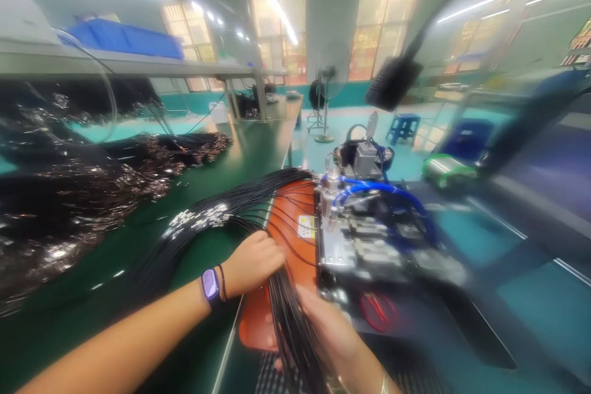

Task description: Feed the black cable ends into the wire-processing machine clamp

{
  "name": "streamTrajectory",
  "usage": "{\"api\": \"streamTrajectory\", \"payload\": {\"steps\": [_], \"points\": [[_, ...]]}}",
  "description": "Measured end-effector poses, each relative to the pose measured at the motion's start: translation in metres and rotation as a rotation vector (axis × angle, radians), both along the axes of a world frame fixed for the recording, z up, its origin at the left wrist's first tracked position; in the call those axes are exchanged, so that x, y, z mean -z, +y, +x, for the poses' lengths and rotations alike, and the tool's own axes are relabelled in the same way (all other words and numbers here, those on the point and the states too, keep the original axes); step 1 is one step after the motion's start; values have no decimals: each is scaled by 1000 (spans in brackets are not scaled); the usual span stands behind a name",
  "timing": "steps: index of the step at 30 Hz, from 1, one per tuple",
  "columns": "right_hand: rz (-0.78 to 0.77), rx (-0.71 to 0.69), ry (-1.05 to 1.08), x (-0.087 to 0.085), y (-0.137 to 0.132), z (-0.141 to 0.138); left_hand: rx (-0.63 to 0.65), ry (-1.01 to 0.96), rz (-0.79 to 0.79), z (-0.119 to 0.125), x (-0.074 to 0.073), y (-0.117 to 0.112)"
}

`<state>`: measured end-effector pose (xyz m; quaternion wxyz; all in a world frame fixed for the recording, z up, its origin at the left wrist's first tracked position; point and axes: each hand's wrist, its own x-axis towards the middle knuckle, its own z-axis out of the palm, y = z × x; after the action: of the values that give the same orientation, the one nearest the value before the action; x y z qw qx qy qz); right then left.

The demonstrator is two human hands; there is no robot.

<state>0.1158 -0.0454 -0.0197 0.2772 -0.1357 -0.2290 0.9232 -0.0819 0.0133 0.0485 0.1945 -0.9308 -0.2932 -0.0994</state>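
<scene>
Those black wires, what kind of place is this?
This is probably a factory workshop where wires get worked on. Lots of black wires lie along a long green workbench. A machine with blue hoses stands right beside them, and a blue bin sits up on a shelf.

Left hand (253,263) curled closed, right hand (325,335) just below, fingers extended.

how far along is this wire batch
Looks done: the large heap of black wires with shiny metal ends on the green bench, though it could be stock. In hand: a black wire bundle, gripped by the left hand and right hand over the orange pad. Left: this bundle, still beside the pneumatic machine.
</scene>
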Motion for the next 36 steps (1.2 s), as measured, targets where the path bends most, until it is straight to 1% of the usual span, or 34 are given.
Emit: {"api": "streamTrajectory", "payload": {"steps": [2,5,7,9,12,16,18,20,21,23,25,27,29,31,34,36], "points": [[-67,-2,-19,0,3,0,0,-17,3,-3,-7,3],[-172,-10,-45,-2,8,0,32,-16,-20,-9,-17,4],[-194,-3,-62,-5,10,0,57,-8,-48,-11,-22,2],[-169,8,-83,-7,12,0,76,-4,-80,-11,-22,0],[-106,8,-84,-9,13,0,91,0,-130,-7,-17,-3],[-56,15,-59,-8,9,-2,92,12,-193,5,0,-2],[9,55,-55,-8,6,-4,109,31,-222,8,10,4],[33,122,-86,-9,3,-5,132,55,-238,7,16,14],[22,155,-125,-9,2,-5,141,66,-239,5,16,21],[-7,202,-223,-11,2,-4,148,76,-234,1,12,34],[4,194,-302,-14,6,0,145,65,-228,1,5,42],[47,158,-364,-17,11,6,156,47,-241,8,0,42],[102,129,-441,-22,17,14,198,37,-270,21,2,33],[261,120,-583,-27,22,24,250,31,-299,35,11,20],[572,111,-837,-34,26,43,299,9,-294,49,30,10],[651,109,-920,-36,25,55,321,-4,-262,52,41,12]]}}
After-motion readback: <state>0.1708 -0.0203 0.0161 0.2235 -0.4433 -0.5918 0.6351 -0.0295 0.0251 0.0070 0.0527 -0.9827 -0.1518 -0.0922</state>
